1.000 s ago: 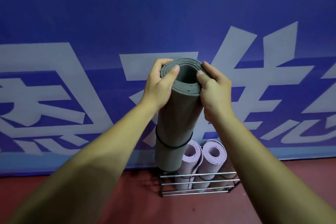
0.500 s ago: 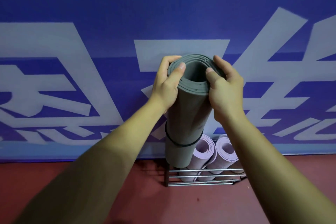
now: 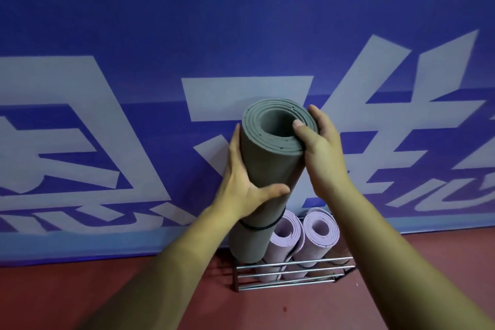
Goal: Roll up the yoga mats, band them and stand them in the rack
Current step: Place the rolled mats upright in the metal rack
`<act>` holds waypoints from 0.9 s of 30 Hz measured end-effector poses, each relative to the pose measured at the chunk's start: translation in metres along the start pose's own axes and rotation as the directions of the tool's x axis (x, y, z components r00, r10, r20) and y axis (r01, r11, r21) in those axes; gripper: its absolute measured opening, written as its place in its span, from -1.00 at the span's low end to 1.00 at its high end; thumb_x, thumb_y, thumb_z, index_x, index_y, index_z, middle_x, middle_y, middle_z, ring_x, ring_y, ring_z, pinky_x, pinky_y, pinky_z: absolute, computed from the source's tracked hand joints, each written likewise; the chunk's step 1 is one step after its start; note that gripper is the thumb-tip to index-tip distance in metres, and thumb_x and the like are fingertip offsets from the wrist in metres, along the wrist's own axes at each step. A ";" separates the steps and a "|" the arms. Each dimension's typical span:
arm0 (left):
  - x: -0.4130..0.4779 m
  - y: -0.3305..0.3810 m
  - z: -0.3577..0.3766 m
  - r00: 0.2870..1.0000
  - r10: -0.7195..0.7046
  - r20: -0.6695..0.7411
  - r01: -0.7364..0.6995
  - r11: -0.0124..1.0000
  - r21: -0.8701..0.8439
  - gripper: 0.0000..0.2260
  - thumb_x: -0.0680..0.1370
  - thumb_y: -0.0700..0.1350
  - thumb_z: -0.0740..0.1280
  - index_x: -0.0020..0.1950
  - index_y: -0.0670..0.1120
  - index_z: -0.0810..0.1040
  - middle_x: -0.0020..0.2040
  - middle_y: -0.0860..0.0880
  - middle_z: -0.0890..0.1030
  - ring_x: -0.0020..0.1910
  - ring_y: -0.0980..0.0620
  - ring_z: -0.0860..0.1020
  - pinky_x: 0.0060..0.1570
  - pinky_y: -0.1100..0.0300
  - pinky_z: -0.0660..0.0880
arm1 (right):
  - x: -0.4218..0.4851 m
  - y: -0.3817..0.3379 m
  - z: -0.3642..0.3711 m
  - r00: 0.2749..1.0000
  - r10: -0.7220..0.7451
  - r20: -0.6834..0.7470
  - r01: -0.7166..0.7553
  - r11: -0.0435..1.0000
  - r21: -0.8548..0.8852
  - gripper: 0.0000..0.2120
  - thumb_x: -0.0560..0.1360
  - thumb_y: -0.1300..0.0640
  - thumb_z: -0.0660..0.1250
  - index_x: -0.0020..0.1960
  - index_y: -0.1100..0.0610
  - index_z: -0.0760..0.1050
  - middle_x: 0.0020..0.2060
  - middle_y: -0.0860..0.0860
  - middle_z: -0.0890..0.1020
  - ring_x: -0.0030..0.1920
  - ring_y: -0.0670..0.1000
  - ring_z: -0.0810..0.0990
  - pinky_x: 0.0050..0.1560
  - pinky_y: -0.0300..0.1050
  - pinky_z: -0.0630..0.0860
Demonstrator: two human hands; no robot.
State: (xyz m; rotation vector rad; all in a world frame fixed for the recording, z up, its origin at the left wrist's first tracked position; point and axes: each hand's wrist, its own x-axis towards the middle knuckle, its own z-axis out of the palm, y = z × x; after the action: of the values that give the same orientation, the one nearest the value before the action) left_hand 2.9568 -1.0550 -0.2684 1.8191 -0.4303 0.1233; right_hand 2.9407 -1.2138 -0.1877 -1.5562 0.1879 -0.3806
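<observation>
Two racked lilac mats (image 3: pixel 288 246) perhaps touch the grey mat (image 3: pixel 267 166) left fingers (image 3: pixel 233 151) and right fingers (image 3: pixel 320 122) clasp.

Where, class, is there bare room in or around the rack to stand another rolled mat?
Bare: the red floor left of and before the rack. Inside it, only the left end, beside the nearer lilac mat, where the grey mat has its lower end. Middle and right are crowded: the second lilac mat stands close beside the first.
</observation>
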 end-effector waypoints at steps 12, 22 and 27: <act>-0.001 0.009 0.045 0.977 -0.061 -0.206 0.033 0.990 -0.139 0.09 0.14 0.27 0.58 0.54 -0.08 0.20 0.36 0.10 0.46 0.34 0.27 0.45 0.26 0.33 0.43 | -0.002 0.012 -0.029 0.987 -0.080 0.143 0.047 0.974 0.223 -0.56 0.55 -0.06 0.30 0.39 0.00 0.37 0.16 -0.16 0.65 0.25 -0.16 0.59 0.34 -0.12 0.48; 0.004 0.002 0.060 0.959 -0.068 -0.277 0.007 0.976 -0.216 0.06 0.19 0.47 0.50 0.45 -0.13 0.25 0.32 0.07 0.50 0.32 0.23 0.50 0.22 0.34 0.44 | 0.000 0.017 -0.031 0.981 -0.118 0.153 0.079 0.968 0.239 -0.62 0.65 0.05 0.30 0.43 0.06 0.35 0.23 -0.07 0.61 0.26 -0.13 0.59 0.32 -0.19 0.50; 0.002 -0.013 0.061 0.960 -0.093 -0.266 0.022 0.966 -0.259 0.11 0.20 0.45 0.51 0.48 -0.23 0.23 0.31 0.11 0.51 0.33 0.21 0.49 0.22 0.36 0.43 | 0.003 0.031 -0.024 0.980 -0.106 0.167 0.062 0.967 0.247 -0.58 0.58 -0.01 0.31 0.40 0.01 0.35 0.27 -0.06 0.60 0.30 -0.11 0.57 0.38 -0.09 0.47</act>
State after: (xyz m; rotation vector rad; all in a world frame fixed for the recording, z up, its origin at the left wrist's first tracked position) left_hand 2.9544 -1.1105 -0.2979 1.5324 -0.1848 0.2662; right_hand 2.9387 -1.2383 -0.2184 -1.3514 -0.0634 -0.3155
